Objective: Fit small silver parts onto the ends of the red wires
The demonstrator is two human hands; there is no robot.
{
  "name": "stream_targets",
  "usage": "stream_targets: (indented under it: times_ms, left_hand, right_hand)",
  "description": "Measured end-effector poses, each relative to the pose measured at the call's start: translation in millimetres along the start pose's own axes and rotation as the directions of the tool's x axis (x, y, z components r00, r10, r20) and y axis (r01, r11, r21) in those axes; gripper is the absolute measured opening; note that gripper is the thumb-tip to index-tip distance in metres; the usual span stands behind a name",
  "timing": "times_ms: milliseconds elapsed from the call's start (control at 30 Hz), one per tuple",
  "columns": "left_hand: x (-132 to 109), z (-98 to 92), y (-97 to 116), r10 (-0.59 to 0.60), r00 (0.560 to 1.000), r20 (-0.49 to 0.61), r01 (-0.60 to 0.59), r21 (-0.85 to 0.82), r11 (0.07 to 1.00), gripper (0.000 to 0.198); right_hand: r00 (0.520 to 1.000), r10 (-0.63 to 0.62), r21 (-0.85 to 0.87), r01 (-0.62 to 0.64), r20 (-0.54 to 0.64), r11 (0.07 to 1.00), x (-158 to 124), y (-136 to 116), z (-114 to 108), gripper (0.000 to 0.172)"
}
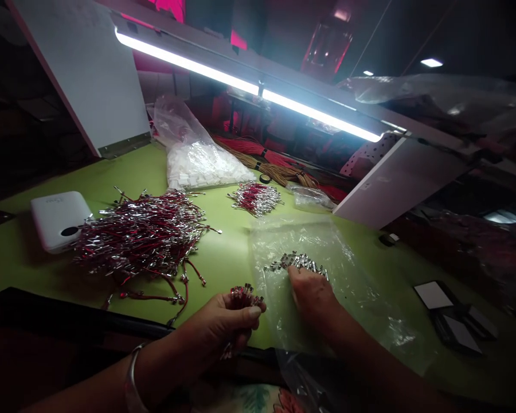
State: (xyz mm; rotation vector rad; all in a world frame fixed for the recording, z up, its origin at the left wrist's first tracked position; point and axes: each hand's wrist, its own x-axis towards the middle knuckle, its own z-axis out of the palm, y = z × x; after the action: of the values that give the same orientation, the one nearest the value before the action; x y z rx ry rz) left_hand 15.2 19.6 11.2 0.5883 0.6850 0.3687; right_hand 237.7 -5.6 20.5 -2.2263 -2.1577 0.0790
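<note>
Red wire bunch (241, 293) is clasped in left hand (229, 318); right hand (313, 291) is set at terminal pile (303, 261) on clear bag (327, 232) — grip hidden, can't tell. Probably light, springy, slick-tipped — best held mid-length.

One head-worn camera looks forward and down across the green table (223, 252).

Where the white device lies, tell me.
In the head view, the white device lies at left on the green table, just beside the large heap of red wires.
</note>
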Motion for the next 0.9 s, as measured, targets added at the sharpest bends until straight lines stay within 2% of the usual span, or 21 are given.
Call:
stream_targets:
  times_ms: [100, 167, 200, 233, 267, 300, 333, 400, 467, 567, 667, 767, 833, 900]
  left_hand:
    - [4, 0.7, 2, 0.052, 0.998, -0.019, -0.052, 0.030, 0.998, 0.037]
    - [6, 1.0, 1, 0.088, 0.996, -0.032, -0.086, 0.056, 0.995, 0.037]
    - [7, 1.0, 0, 0.100, 0.994, -0.034, -0.098, 0.066, 0.993, 0.037]
    - [7, 0.9, 0, 0.106, 0.994, -0.032, -0.104, 0.076, 0.992, 0.037]
    - [8, 0.9, 0, 0.108, 0.994, -0.028, -0.105, 0.086, 0.991, 0.037]
    - [8, 1.0, 0, 0.106, 0.994, -0.023, -0.104, 0.097, 0.990, 0.037]
    - [8, 1.3, 0, 0.106, 0.994, -0.017, -0.103, 0.110, 0.988, 0.038]
    - [8, 2.3, 1, 0.108, 0.994, -0.011, -0.105, 0.142, 0.984, 0.038]
    - [7, 3.7, 1, 0.111, 0.994, -0.018, -0.107, 0.161, 0.981, 0.038]
    - [6, 4.9, 2, 0.105, 0.994, -0.024, -0.099, 0.170, 0.980, 0.036]
    - [5, 4.2, 2, 0.093, 0.996, -0.010, -0.089, 0.201, 0.976, 0.037]
    - [5, 3.3, 0, 0.079, 0.997, -0.010, -0.075, 0.208, 0.975, 0.040]
    - [4, 3.9, -1, 0.072, 0.997, -0.010, -0.068, 0.197, 0.978, 0.040]
    - [3, 5.3, -2, 0.068, 0.998, 0.006, -0.067, 0.194, 0.979, 0.040]
  right_hand:
    - [1.000, -0.007, 0.095, 0.008, -0.009, 0.995, -5, 9, -2, 0.024]
    - [0.999, 0.044, 0.339, -0.032, -0.025, 0.940, -9, 11, -4, 0.014]
    - [0.997, 0.079, 0.528, -0.059, -0.015, 0.847, -11, 9, -6, 0.008]
    - [0.994, 0.110, 0.716, -0.084, 0.010, 0.693, -13, 5, -9, 0.009]
    - [0.991, 0.126, 0.860, -0.105, 0.048, 0.500, -15, 0, -11, 0.014]
    - [0.988, 0.126, 0.941, -0.123, 0.086, 0.315, -16, -6, -13, 0.018]
    - [0.986, 0.118, 0.974, -0.138, 0.118, 0.182, -17, -13, -16, 0.019]
    - [0.981, 0.119, 0.987, -0.160, 0.156, 0.032, -18, -26, -19, 0.017]
    - [0.978, 0.116, 0.985, -0.170, 0.171, -0.022, -17, -35, -19, 0.018]
    - [0.981, 0.074, 0.984, -0.181, 0.181, -0.011, -17, -38, -16, 0.018]
    - [0.982, 0.051, 0.978, -0.185, 0.181, 0.091, -19, -35, -12, 0.019]
    - [0.994, 0.024, 0.948, -0.108, 0.105, 0.300, -24, -32, -15, 0.018]
    - [1.000, -0.023, 0.879, 0.017, -0.007, 0.476, -28, -34, -20, 0.018]
    - [0.991, -0.090, 0.797, 0.135, -0.101, 0.589, -32, -37, -23, 0.019]
